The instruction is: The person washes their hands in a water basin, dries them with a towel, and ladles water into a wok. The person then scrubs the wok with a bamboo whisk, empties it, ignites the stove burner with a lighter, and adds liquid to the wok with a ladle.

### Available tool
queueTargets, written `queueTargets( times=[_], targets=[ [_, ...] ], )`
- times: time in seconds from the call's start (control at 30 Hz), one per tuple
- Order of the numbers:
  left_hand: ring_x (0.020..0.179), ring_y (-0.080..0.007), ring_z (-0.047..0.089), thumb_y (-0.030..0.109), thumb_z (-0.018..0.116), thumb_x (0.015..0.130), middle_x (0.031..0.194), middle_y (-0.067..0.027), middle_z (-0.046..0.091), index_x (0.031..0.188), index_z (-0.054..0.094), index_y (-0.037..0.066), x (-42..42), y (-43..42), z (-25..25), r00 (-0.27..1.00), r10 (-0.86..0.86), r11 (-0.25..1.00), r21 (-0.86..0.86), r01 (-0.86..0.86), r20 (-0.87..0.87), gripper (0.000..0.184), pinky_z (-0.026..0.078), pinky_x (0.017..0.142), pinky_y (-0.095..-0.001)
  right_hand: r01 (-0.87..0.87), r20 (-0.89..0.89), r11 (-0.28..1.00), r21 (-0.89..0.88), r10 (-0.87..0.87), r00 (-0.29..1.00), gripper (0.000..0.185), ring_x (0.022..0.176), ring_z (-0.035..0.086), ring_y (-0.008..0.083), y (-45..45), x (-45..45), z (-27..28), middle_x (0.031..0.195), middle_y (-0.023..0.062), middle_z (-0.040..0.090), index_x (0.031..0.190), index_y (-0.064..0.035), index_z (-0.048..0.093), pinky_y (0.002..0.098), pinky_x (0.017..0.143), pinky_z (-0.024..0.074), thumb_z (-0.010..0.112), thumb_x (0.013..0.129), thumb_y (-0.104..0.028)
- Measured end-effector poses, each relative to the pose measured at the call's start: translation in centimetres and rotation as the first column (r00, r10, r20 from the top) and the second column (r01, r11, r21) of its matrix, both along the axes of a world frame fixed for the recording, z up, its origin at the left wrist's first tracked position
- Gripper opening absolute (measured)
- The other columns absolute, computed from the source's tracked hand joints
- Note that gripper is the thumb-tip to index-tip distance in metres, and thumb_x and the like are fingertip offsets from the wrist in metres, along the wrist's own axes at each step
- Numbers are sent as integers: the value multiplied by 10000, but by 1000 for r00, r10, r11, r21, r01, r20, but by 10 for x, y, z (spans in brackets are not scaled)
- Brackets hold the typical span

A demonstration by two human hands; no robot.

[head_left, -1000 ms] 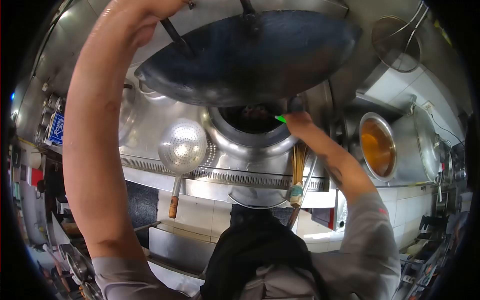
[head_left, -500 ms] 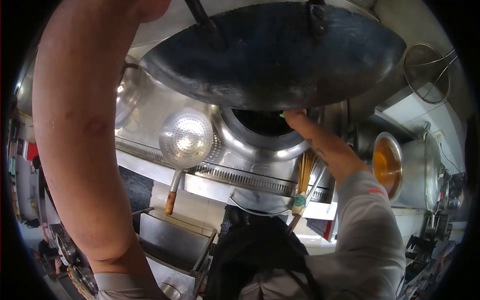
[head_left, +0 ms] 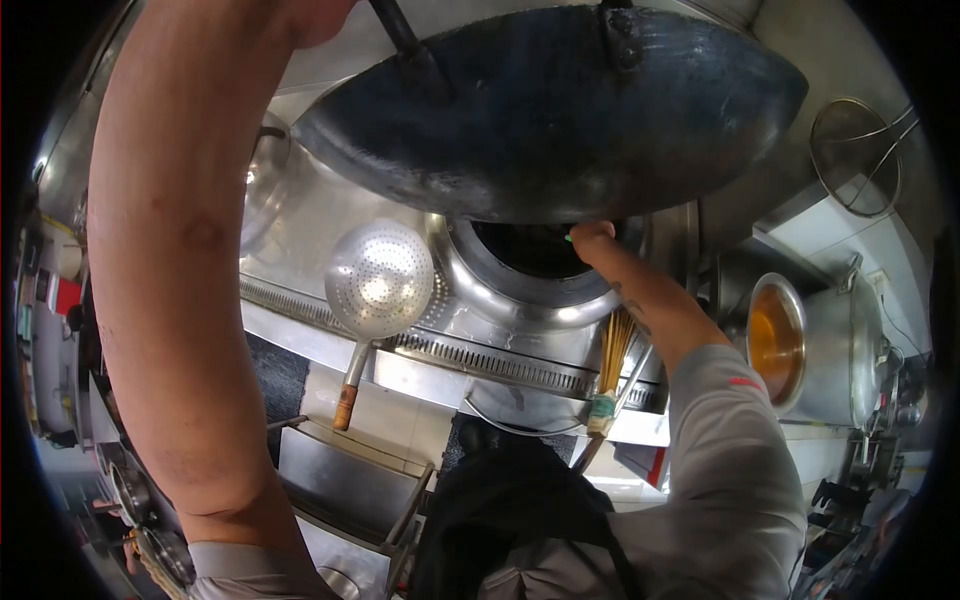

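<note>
A large dark wok point(head_left: 560, 120) is tilted up with its rounded underside toward me, above the burner ring point(head_left: 470, 245). My left hand point(head_left: 322, 22) is at the top edge, beside the wok's dark handle point(head_left: 395, 25); its fingers are cut off by the frame, so its grip is hidden. Beneath the wok, my right hand point(head_left: 595, 238) reaches to the burner's dark opening, fingers closed. A small green object point(head_left: 569, 238) pokes out from them, too little showing to name. A perforated skimmer point(head_left: 380, 275) with a wooden grip lies left of the burner.
A bamboo brush point(head_left: 613, 365) leans by the stove's front edge, close under my right forearm. At right are a metal bowl of orange liquid point(head_left: 775, 338), a tall metal pot point(head_left: 845, 345) and a wire strainer point(head_left: 855, 155). A slotted drain point(head_left: 480, 365) runs along the front.
The view has shifted slightly, so the stove and skimmer sit a little further right. My right hand stays under the wok at the burner, still closed with the green object. The wok remains tilted.
</note>
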State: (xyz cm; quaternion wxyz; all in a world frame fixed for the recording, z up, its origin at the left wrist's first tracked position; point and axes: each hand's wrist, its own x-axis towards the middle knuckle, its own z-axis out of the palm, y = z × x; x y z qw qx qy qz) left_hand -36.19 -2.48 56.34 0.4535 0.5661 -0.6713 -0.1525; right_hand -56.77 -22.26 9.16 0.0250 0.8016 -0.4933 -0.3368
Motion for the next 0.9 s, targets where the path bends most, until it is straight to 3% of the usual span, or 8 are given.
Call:
queueTargets(
  times=[0.33,0.5,0.6,0.8,0.9],
  targets=[
    [642,-105,482,358,884,746,690,-10,611,764,685,71,6,-7,-9,999,-25,999,-26,24,-28,350,358,601,-253,-28,31,999,-31,29,999,238,1095,693,236,-2,-2,-7,1155,48,730,1098,-150,759,388,824,584,666,879,-131],
    [651,-119,494,351,885,748,665,-18,568,757,651,42,-13,-3,-13,992,120,992,45,-122,50,388,372,609,-274,-35,61,999,-27,37,997,227,1096,693,243,2,-1,2,1148,52,732,1081,-157,766,375,843,582,659,883,-128],
    [620,-110,483,337,882,756,645,-17,548,748,638,38,-9,-4,-7,1000,-7,992,123,7,0,386,364,574,-272,-16,119,1000,-27,19,993,224,1100,691,252,2,-5,2,1152,61,730,1079,-155,766,377,842,584,662,882,-134],
    [537,-91,458,266,880,769,610,-5,549,724,632,34,-11,-16,-18,999,43,999,23,-43,5,342,336,504,-253,20,141,999,-38,-14,990,225,1100,691,255,6,-8,11,1156,74,726,1083,-144,763,386,843,586,659,884,-132],
    [527,-85,465,235,881,769,603,-6,562,715,627,36,-13,-16,-14,996,58,993,102,-51,-72,327,344,499,-248,7,119,1000,-29,-4,993,224,1093,693,258,5,-10,13,1142,73,730,1082,-138,762,391,837,587,651,888,-128]
  ],
)
